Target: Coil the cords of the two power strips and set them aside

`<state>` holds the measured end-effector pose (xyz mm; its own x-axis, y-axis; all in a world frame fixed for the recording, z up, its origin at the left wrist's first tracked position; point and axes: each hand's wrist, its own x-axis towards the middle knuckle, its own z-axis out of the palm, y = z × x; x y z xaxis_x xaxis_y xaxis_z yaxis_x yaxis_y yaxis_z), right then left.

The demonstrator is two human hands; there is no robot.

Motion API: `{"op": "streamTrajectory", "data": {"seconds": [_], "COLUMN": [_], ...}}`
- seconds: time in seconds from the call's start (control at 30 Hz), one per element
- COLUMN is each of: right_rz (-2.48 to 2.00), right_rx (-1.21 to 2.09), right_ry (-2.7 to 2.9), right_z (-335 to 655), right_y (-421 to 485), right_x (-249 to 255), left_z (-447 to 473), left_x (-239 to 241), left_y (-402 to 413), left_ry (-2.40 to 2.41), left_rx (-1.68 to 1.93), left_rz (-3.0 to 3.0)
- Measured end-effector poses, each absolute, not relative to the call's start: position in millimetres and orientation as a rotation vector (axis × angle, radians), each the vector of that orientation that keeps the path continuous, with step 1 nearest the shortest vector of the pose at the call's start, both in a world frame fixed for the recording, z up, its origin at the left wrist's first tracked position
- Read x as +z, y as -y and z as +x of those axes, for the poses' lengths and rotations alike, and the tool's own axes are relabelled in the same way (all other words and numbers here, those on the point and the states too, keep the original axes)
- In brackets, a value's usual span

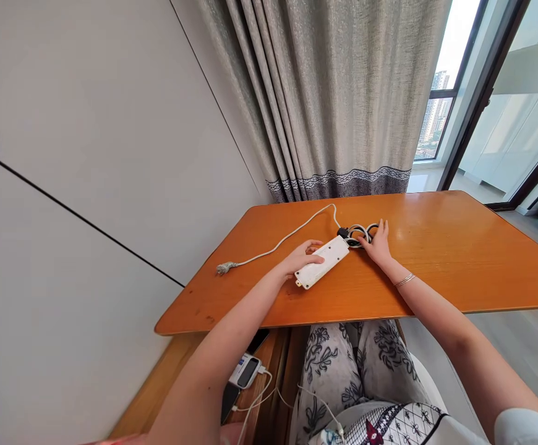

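Glossy orange wooden table (459, 247), grey pleated curtain (334, 93) behind | left hand (303, 255) fingers flat, released, on white plastic power strip (322, 269) near the far edge | right hand (378, 243) fingertips pressing coiled cord (359, 234), not clenched

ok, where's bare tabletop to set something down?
Right half of the table, past the right hand, is bare. So is the near edge below the power strip. Crowded: centre, with left hand and coiled cable; the cord crosses the left side.

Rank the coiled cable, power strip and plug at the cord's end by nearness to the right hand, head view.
1. Coiled cable: touching the fingertips of the right hand.
2. Power strip: just to its left, under the left hand.
3. Plug: far left, near the edge of the table.
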<state>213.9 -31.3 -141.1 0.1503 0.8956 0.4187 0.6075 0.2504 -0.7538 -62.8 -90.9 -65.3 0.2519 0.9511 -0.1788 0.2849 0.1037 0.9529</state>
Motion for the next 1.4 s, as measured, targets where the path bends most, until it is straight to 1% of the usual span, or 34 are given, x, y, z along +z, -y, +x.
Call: {"op": "streamTrajectory", "data": {"seconds": [0.23,0.43,0.57,0.7,0.8,0.9,1.0,1.23,1.4], "right_rz": [-1.638,-1.636,-1.62,-1.604,-1.572,-1.559,-1.582,-1.585,-1.616], "right_rx": [0.429,0.418,0.388,0.363,0.348,0.348,0.338,0.203,0.219], "right_ry": [1.609,1.65,1.663,1.699,1.743,1.783,1.815,1.895,1.92], "right_z": [224,217,215,213,214,217,219,213,208], "right_y": [38,42,45,50,53,54,55,63,64], "right_x": [-126,-120,-117,-114,-113,-115,-115,-106,-103], "left_z": [-78,-84,-50,17,62,83,83,76,76], "left_x": [-55,-40,-30,-30,-39,-52,-63,-77,-80], "left_y": [74,58,71,95,99,90,81,80,82], "left_ry": [-1.281,-1.441,-1.57,-1.669,-1.792,-1.871,-1.888,-1.906,-1.919], "left_rx": [0.623,0.441,0.351,0.515,0.381,0.349,0.38,0.494,0.569], "left_rz": [1.647,2.033,2.353,2.542,2.565,2.507,2.471,2.457,2.4]}}
